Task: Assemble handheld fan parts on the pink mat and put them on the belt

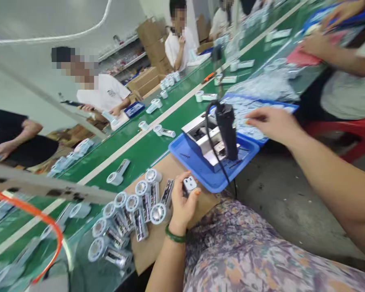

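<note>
My left hand, wearing a green bangle, is closed around a pale plastic part with dark holes in its end face. The rest of that part is hidden by the fingers. My right hand is raised with thumb and fingertips together over the edge of a blue tray of flat pale pieces. Whether anything is pinched there is too small to tell. Between my hands hangs a black electric screwdriver with a cable, above a blue tray holding an open box.
Several pale blue round-headed devices with open handles lie on brown cardboard to my left. More lie along the green conveyor belt. Co-workers sit across the belt, and another person's hands work at right. An orange hose curves at lower left.
</note>
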A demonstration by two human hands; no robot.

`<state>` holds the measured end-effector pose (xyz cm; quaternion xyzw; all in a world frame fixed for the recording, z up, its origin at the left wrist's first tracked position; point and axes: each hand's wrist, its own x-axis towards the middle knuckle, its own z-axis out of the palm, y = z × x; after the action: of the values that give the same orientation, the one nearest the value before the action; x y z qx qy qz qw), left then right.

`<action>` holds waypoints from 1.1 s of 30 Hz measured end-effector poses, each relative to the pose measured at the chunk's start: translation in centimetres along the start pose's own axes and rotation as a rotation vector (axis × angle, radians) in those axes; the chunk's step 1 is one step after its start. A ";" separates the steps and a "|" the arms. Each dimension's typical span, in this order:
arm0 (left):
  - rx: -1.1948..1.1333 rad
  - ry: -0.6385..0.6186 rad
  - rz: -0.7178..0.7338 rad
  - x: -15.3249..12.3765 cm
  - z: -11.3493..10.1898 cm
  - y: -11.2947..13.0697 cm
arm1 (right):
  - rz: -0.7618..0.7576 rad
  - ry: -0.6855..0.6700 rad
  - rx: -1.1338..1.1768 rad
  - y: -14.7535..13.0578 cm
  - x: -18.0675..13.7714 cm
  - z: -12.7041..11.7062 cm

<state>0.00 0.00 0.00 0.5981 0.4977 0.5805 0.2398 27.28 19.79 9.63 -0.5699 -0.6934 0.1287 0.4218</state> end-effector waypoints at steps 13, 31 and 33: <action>-0.192 -0.146 0.093 -1.5 -3.2 -0.3 | -1.040 -0.312 0.376 -10.2 -13.7 7.8; -0.152 -0.019 0.095 -1.9 -1.9 -0.7 | -0.895 -0.314 0.138 -10.3 -16.6 7.8; -0.134 0.004 0.093 -1.8 -1.8 -0.2 | -0.878 -0.343 0.193 -10.2 -16.8 7.1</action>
<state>-1.43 -1.97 -0.65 0.6022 0.4300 0.6240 0.2511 15.00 3.60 4.67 -0.1522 -0.9128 0.0944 0.3670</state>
